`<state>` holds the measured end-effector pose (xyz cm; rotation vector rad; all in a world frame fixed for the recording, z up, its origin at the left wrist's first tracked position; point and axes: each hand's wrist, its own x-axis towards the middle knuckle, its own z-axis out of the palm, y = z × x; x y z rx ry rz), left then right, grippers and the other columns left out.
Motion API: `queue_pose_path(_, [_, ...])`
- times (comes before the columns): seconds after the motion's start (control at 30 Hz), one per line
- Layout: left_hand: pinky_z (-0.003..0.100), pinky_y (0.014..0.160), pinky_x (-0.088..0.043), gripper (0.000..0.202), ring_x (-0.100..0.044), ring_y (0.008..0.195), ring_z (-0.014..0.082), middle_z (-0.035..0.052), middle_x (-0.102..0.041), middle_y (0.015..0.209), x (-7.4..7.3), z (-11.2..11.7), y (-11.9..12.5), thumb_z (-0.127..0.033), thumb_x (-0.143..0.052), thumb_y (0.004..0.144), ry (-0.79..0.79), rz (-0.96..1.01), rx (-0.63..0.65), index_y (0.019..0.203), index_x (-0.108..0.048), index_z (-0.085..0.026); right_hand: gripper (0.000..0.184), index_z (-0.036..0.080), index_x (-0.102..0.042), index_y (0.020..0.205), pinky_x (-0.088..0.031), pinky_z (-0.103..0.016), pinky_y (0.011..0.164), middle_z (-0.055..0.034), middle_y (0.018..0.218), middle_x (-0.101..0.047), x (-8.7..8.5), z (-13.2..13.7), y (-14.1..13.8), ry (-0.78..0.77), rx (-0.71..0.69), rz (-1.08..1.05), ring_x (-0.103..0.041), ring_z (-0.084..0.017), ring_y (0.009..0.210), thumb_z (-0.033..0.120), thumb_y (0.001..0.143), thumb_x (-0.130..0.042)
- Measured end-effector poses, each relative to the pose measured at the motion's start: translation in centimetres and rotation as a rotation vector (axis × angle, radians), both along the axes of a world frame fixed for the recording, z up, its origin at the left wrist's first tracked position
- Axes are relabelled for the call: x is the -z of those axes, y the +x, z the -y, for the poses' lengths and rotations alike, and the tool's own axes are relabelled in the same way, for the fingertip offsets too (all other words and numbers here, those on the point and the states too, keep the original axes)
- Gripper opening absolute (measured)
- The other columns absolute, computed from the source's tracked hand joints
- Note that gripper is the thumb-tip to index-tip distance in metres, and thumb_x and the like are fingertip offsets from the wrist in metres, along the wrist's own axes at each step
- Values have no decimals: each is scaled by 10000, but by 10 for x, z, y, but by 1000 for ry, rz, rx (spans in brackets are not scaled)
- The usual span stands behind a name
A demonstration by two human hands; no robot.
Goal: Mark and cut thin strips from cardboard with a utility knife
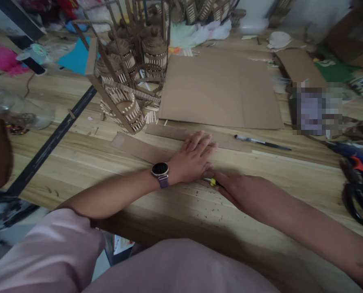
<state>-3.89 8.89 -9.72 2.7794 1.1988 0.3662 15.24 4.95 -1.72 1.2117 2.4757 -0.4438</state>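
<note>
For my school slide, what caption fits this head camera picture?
Left hand pressing flat on a cardboard strip while the right hand holds a yellow-marked tool on the wooden table.

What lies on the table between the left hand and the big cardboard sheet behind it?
In the head view, only the cardboard strip under the left hand and bare table before the cardboard sheet.

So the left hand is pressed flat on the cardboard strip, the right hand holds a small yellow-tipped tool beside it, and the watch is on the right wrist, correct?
Not quite: the watch is on the left wrist, as the head view shows. The rest holds: the left hand lies flat on the cardboard strip, and the right hand holds a small yellow-tipped tool beside it.
</note>
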Motion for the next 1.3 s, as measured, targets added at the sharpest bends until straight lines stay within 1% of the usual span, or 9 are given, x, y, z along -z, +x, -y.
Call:
queue_pose_path(0.17, [592, 1226, -147, 589, -103, 1552, 391, 207, -266, 1647, -1, 0, 0, -391, -413, 1046, -18, -2, -8, 1549, -348, -92, 279, 236, -658, 1154, -381, -281, 487, -58, 788, -763, 1, 1, -1, -6, 15, 9, -703, -230, 628, 280, 986, -439])
queue_pose_path(0.37, [589, 1224, -151, 575, -142, 1539, 416, 214, -294, 1634, -1, 0, 0, -383, -405, 1052, 10, -7, -2, 1539, -372, -80, 314, 223, -666, 1176, -413, -294, 472, -76, 769, -766, -2, 3, -7, -11, 7, 84, -723, -258, 627, 186, 982, -422])
queue_pose_path(0.5, [594, 1221, -165, 578, -136, 1545, 398, 214, -291, 1636, -3, 0, 0, -389, -407, 1055, 1, -16, -3, 1549, -361, -93, 319, 179, -666, 1183, -471, -308, 490, -97, 744, -756, -15, 3, -20, 1, -18, 194, -744, -280, 647, 115, 955, -454])
queue_pose_path(0.63, [589, 1220, -184, 579, -166, 1537, 404, 205, -306, 1632, -5, 1, 1, -394, -430, 1049, 14, -38, -15, 1541, -379, -93, 450, 173, -637, 1249, -535, -320, 568, -104, 842, -781, -32, 0, -36, -49, -55, 339, -771, -290, 775, -10, 892, -434])
queue_pose_path(0.73, [592, 1217, -189, 577, -174, 1535, 406, 208, -308, 1631, -5, 1, 1, -383, -434, 1047, 17, -38, -11, 1540, -379, -89, 509, 176, -638, 1258, -540, -334, 568, -108, 847, -787, -37, -1, -43, -48, -55, 385, -771, -299, 771, -47, 859, -413])
queue_pose_path(0.87, [597, 1219, -176, 579, -155, 1542, 394, 209, -300, 1634, -4, 0, -1, -397, -419, 1052, 14, -19, 2, 1543, -371, -94, 489, 180, -659, 1212, -514, -336, 530, -108, 838, -789, -35, -1, -45, -61, -51, 392, -769, -310, 753, -49, 857, -412])
queue_pose_path(1.0, [587, 1226, -156, 589, -149, 1541, 401, 206, -303, 1633, -2, -2, -3, -421, -413, 1054, 12, -16, 23, 1540, -372, -91, 480, 192, -658, 1202, -469, -330, 494, -90, 803, -786, -29, -1, -40, -44, -53, 378, -768, -313, 727, -47, 861, -421])
queue_pose_path(1.1, [581, 1230, -146, 579, -139, 1547, 386, 197, -303, 1636, -1, -3, -4, -415, -410, 1055, 14, -7, 35, 1542, -367, -103, 456, 202, -653, 1196, -448, -328, 478, -78, 772, -780, -26, -1, -37, -42, -55, 375, -764, -309, 698, -29, 869, -435])
queue_pose_path(1.3, [581, 1233, -130, 570, -100, 1557, 371, 203, -290, 1639, -1, -3, -4, -401, -396, 1060, -5, -9, 39, 1544, -362, -101, 480, 228, -670, 1119, -417, -302, 451, -60, 735, -773, -21, 1, -30, 10, -97, 370, -760, -284, 656, -62, 805, -452])
